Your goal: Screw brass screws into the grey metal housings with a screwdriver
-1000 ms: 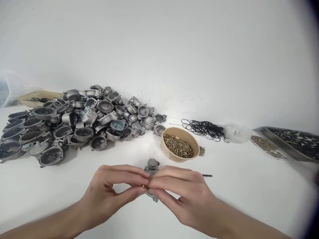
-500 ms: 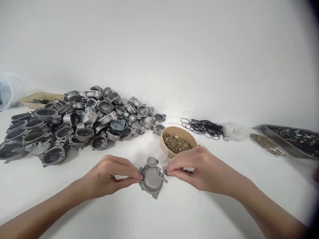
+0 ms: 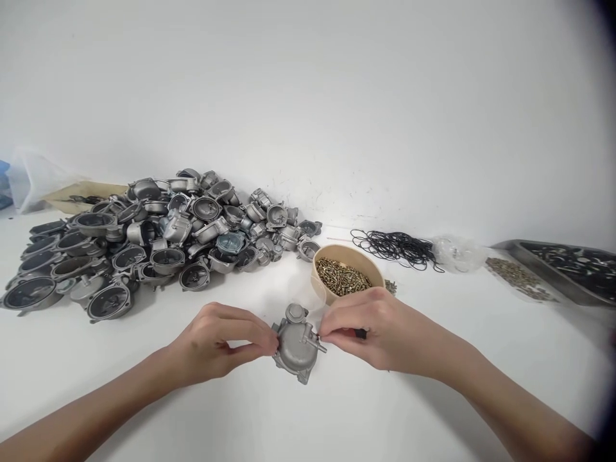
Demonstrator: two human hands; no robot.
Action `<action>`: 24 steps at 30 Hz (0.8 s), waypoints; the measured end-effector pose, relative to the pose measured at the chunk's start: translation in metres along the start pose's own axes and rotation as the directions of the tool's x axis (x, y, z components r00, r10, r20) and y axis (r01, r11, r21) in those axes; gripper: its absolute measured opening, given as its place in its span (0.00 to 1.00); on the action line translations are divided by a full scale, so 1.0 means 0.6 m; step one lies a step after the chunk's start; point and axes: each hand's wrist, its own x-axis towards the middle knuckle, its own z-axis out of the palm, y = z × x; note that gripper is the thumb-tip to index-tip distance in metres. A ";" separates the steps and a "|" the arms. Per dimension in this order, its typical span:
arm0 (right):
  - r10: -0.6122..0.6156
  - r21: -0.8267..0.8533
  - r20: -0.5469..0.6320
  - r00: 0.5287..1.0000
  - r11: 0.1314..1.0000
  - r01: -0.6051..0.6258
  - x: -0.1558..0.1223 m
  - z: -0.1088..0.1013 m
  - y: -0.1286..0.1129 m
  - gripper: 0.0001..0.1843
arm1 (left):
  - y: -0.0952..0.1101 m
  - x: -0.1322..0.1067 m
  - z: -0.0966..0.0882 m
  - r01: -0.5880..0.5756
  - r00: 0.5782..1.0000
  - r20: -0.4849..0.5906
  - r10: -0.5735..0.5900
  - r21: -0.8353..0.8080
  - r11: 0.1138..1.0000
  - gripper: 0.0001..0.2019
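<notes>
A grey metal carburetor float bowl [image 3: 292, 346] is in front of me, domed side up, with a round plug on top and a thin spout pointing right. My left hand [image 3: 226, 340] pinches its left edge between thumb and fingers. At the right edge, by the spout, are the closed fingertips of my right hand [image 3: 380, 330]. Whatever is between those fingertips is too small and covered to make out. A red and black object [image 3: 357, 333] shows partly beneath my right hand; most of it is hidden.
A large heap of float bowls [image 3: 168, 260] lies at left. Behind my right hand stands a tan tub [image 3: 323, 289] of brassy screws [image 3: 344, 276]. Further right are black rubber rings [image 3: 394, 247], a clear plastic bag [image 3: 457, 253], small brass parts [image 3: 514, 276] and a metal tray [image 3: 568, 289].
My right fingertips have come up to the float bowl's right edge from a small gap away. My left hand keeps its pinch. The whole view has shifted slightly.
</notes>
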 end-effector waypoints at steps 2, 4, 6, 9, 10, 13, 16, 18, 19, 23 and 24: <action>-0.002 -0.001 0.008 1.000 1.000 0.002 0.000 -0.001 0.000 0.11 | -0.002 -0.001 0.001 0.000 1.000 0.007 0.000 -0.001 1.000 0.09; -0.009 -0.008 0.012 1.000 1.000 0.009 0.000 -0.003 0.000 0.12 | -0.002 -0.001 0.001 0.001 1.000 0.023 -0.001 0.001 1.000 0.10; -0.016 -0.018 0.012 1.000 1.000 0.016 0.000 -0.005 0.000 0.12 | -0.001 0.000 0.000 -0.014 0.999 0.042 0.013 0.017 1.000 0.10; -0.015 -0.018 -0.002 1.000 1.000 0.015 0.000 -0.004 0.000 0.12 | 0.000 0.002 0.000 -0.054 0.997 0.054 0.051 0.057 0.997 0.12; -0.013 -0.011 -0.007 1.000 1.000 0.013 0.000 -0.004 0.001 0.12 | 0.000 0.002 0.000 -0.068 0.996 0.059 0.064 0.067 0.995 0.12; 0.003 0.014 0.004 1.000 1.000 -0.003 0.001 -0.001 0.002 0.11 | 0.000 0.004 0.003 -0.091 0.994 0.067 0.085 0.089 0.992 0.11; 0.028 0.015 0.033 0.999 0.999 -0.029 0.002 0.000 0.002 0.11 | 0.000 0.004 0.004 -0.127 0.991 0.060 0.122 0.093 0.987 0.11; 0.037 0.000 0.036 0.999 0.999 -0.037 0.002 0.000 0.002 0.11 | 0.000 0.004 0.005 -0.135 0.990 0.060 0.131 0.075 0.988 0.12; 0.041 -0.007 0.035 0.999 0.999 -0.041 0.002 0.000 0.002 0.11 | 0.000 0.004 0.005 -0.128 0.991 0.058 0.124 0.063 0.990 0.12; 0.036 -0.021 0.016 0.999 0.999 -0.036 0.002 0.001 0.003 0.11 | -0.001 0.003 0.004 -0.105 0.993 0.058 0.103 0.036 0.994 0.13; 0.024 -0.019 0.006 1.000 1.000 -0.024 0.002 0.002 0.003 0.11 | -0.002 0.003 0.004 -0.100 0.993 0.061 0.098 0.039 0.994 0.12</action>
